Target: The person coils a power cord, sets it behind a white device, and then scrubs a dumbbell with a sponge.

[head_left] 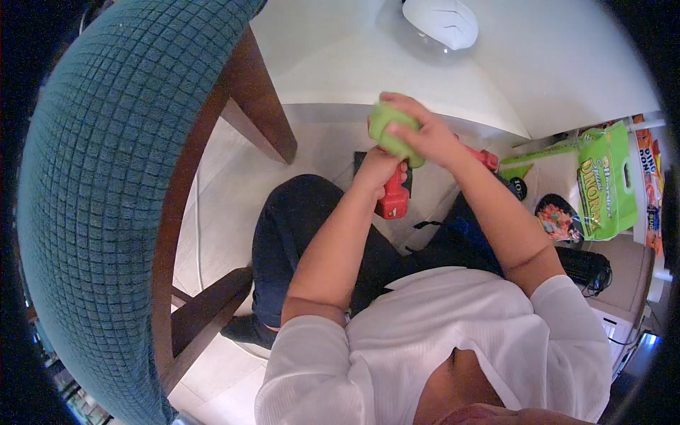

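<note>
My left hand (380, 172) is wrapped round the handle of a small red dumbbell (393, 203), whose blocky lower end bears a light mark. Above it, my right hand (429, 136) grips a light green cloth (389, 127), blurred by motion. The cloth covers the dumbbell's upper end, so that end is hidden. A second red dumbbell (486, 159) is partly visible beyond my right forearm. Behind my left hand, a dark flat item (360, 164) shows on the floor.
A teal-covered chair (106, 177) with dark wooden legs fills the left side. A green rice bag (605, 184) leans at the right, near a black cylindrical object (584, 269). A white rounded device (440, 23) is at the top, by a white panel.
</note>
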The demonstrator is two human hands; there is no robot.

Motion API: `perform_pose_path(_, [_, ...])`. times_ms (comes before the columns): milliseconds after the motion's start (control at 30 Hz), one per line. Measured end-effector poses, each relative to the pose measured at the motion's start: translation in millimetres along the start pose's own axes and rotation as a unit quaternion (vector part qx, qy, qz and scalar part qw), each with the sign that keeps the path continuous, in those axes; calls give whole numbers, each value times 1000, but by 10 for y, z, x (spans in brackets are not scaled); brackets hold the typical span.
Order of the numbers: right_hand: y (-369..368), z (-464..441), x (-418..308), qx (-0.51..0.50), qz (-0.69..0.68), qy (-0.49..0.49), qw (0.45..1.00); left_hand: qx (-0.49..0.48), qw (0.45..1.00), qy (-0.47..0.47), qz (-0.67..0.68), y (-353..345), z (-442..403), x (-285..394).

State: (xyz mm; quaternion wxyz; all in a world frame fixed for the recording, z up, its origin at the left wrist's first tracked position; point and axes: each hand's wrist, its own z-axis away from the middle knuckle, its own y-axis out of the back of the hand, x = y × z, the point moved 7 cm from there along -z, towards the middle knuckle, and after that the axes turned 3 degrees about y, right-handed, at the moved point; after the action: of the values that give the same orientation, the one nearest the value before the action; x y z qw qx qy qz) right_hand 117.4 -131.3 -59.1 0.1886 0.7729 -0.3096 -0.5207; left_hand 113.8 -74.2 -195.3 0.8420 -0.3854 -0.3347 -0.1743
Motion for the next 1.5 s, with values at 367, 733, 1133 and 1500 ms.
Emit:
perform_pose_path(367, [506,420,864,26,90,-346,934,32,999,-9,0,174,-7,63])
perform_pose_path(733, [-824,1097,907,-226,354,-104,901,-110,968,-3,224,-68,221,294])
perform_pose_path(1133, [-685,1246,155,-123,-625,-393,663,-150,966,-101,185,-176,213,332])
perform_pose_path(1500, [-447,930,724,-373,-223,-299,850,72,976,-47,198,377,-14,189])
